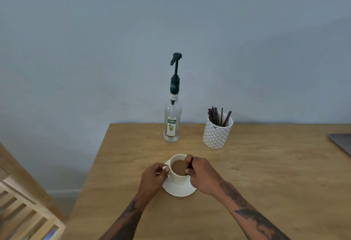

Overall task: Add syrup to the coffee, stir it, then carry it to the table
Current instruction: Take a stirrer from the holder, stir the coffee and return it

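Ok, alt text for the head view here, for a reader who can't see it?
A person's right hand holds a dark stir stick in a white cup of milky coffee on a saucer, while the left hand pinches the cup's handle. Behind on the wooden table stand a pump syrup bottle and a patterned pot of stir sticks.

Cream cup point(178, 178) of light-brown coffee point(178, 167) on white saucer point(178, 190); clear syrup bottle point(172, 115) with dark-green pump point(175, 68); white pot point(217, 135) with grey lattice; dark stirrers point(216, 116); honey-brown wood-grain table point(266, 182)
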